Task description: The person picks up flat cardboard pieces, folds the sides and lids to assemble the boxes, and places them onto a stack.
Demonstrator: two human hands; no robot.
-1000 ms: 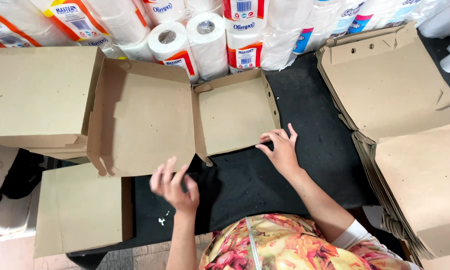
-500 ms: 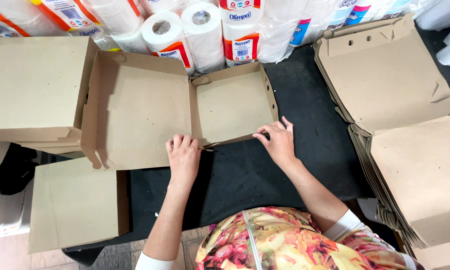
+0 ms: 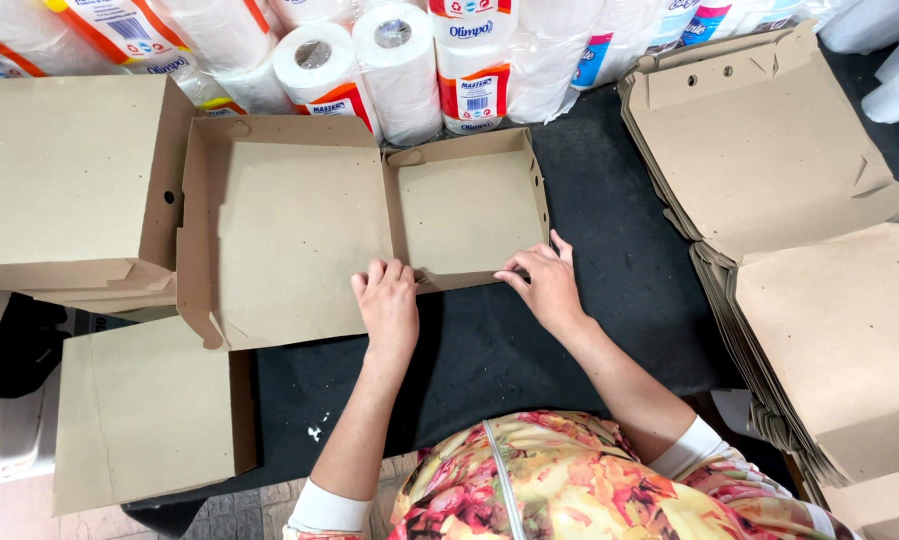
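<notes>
Both hands are down on the near wall of a brown cardboard clamshell box [image 3: 365, 215] that sits opened up on the black table [image 3: 610, 250]. Left hand [image 3: 390, 303] has its fingers curled over the near edge right about where the big half meets the smaller half, knuckles up, so it looks like it's pressing or pinching the cardboard there. Can't really see the fingertips though, they're tucked over the edge. Right hand [image 3: 542, 285] is at the near right corner of the smaller half, fingers fairly close together and laid on the wall; whether the thumb is gripping underneath, I can't tell.

The box itself is roughly mid-table, a bit left of centre, with its far side just beside a row of paper towel rolls [image 3: 370, 60] in plastic wrap. Those rolls are cut off by the top of the frame.

Left of the box there's a stack of closed boxes [image 3: 65, 185], touching or nearly touching it, hard to say which. Below that, another flat brown box [image 3: 145, 415] hangs partly off the table's near-left corner. On the right is a big fanned pile of flat unfolded box blanks [image 3: 770, 170], running out of frame at the right and bottom.

Person's floral top [image 3: 550, 480] fills the bottom middle, and white sleeve cuffs show at both arms.
</notes>
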